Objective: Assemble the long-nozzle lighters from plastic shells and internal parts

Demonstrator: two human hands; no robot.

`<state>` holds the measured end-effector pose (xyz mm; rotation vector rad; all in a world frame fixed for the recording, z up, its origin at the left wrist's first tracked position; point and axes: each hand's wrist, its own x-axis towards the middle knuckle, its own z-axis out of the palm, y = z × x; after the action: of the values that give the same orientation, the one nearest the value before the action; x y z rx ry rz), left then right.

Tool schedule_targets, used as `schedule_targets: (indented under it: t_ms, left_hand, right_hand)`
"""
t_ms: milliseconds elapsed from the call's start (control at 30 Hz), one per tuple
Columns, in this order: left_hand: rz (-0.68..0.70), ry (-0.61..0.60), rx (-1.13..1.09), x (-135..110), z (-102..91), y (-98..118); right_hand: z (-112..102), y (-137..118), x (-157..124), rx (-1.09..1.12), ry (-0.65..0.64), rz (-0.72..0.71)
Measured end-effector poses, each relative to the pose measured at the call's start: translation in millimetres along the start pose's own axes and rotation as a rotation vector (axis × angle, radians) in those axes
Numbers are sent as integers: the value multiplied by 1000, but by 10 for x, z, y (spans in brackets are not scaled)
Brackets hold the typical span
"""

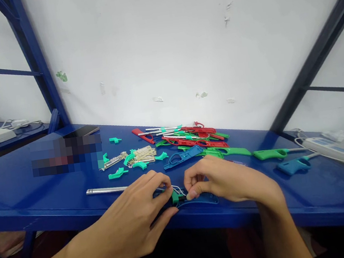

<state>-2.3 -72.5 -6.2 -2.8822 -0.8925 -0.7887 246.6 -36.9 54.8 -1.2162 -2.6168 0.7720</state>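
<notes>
Near the table's front edge lies a partly assembled utility lighter: a blue handle shell (202,201), a green trigger (176,197), thin white wires (178,188) and a metal tube (105,190) pointing left. My left hand (138,209) is closed around the trigger end of this lighter, thumb in front and fingers behind. Pinched together just right of the trigger, the thumb and fingertips of my right hand (219,180) meet beside a small black part and the wires. What exactly they pinch is too small to make out.
Behind my hands lie loose green triggers (118,173), metal-coloured parts (145,154), a blue shell half (183,156) and a pile of red shells (198,138) with tubes. Green (269,154) and blue (294,166) lighters lie right, before a white device (342,149). A phone (83,131) lies left.
</notes>
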Motion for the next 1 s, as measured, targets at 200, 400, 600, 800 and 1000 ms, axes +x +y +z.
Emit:
schedule_targets:
  t_ms: [200,400,600,800,1000]
  left_hand:
    - [6,14,-2,9,6,3]
    - [-55,58,-110,23,-11,-17]
    - [-133,41,-195,46,-35,-63]
    - [-144,63,-230,79,-44,-106]
    - [-163,53,-168,55,-26,-78]
  right_hand:
    - [-22,21,-38,-32,-23,-20]
    - [-16,4,-51,-76,-12,-18]
    - [-6,-23,-56,-129,-4,10]
    - [-12,-26,-61,-96,-27,8]
    - [24,-24,-32,-86,10,6]
